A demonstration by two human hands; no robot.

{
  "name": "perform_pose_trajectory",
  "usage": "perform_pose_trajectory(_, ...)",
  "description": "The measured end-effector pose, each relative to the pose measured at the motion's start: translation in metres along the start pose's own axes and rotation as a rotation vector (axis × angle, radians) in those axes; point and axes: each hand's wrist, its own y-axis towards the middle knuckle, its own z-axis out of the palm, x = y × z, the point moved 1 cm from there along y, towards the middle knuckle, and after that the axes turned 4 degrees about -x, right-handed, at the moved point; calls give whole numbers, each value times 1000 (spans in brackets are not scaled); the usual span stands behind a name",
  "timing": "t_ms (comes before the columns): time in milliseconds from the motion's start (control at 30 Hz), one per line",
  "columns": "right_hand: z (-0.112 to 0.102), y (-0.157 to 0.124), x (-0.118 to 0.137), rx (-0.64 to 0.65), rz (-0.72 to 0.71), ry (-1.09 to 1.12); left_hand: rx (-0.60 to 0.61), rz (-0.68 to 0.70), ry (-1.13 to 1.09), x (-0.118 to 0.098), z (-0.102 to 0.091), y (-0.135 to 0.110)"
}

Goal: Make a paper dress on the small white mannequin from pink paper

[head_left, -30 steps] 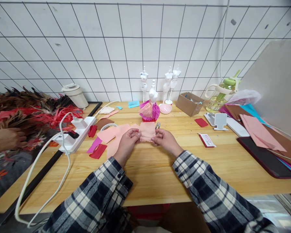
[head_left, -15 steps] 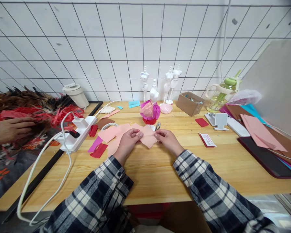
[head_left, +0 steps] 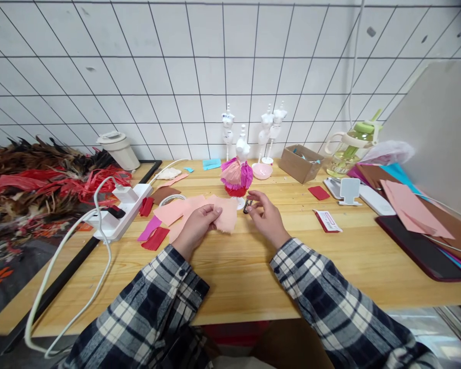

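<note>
My left hand (head_left: 200, 224) pinches a square of peach crepe paper (head_left: 226, 215) with a ragged lower edge. To its right, the curled fingers of my right hand (head_left: 268, 218) are closed about a small dark metal tool (head_left: 248, 206), perhaps snips; they partly cover it. Just behind stands a white mini dress form (head_left: 243, 148) wearing a ruffled skirt (head_left: 236, 177) of peach, magenta and red paper. More peach paper sheets (head_left: 173, 211) lie beside and under my left hand, near magenta (head_left: 149, 228) and red pieces (head_left: 156, 239).
At the left are a white power strip (head_left: 125, 212) with looping cables, a cup (head_left: 119, 150) and heaped feathers (head_left: 34, 179). Several dress forms, a pink dish (head_left: 262, 170) and a cardboard box (head_left: 300, 163) stand at the back. A drink bottle (head_left: 351, 148) and dark phone (head_left: 418, 251) are right.
My right hand has let go of the peach paper and moved to the small dark tool. My left hand keeps the paper, now turned squarer to view. The other person's hand has left view.
</note>
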Motion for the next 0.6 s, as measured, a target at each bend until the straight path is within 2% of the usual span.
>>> perform_pose_trajectory(33, -4, -1, 4, -9, -150, -100, 39, -6, 68, -1, -3, 0)
perform_pose_trajectory(100, -6, -3, 10, 110, -417, -225, 101, 17, 222, -4, -6, 0)
perform_pose_trajectory(167, -3, -6, 12, 284, -578, -280, 135, 81, 376, -7, -8, -1)
perform_pose_trajectory(200, -1, -8, 12, 355, -612, -305, 149, 112, 440, -7, -8, -1)
perform_pose_trajectory(300, 8, -10, 6, 494, -582, -400, 170, 154, 585, -8, -10, -2)
perform_pose_trajectory(367, 11, -11, 2, 570, -532, -470, 135, 177, 703, -7, -13, -1)
perform_pose_trajectory(600, 7, -12, 3, 610, -410, -608, -152, 428, 1162, -12, -25, 5)
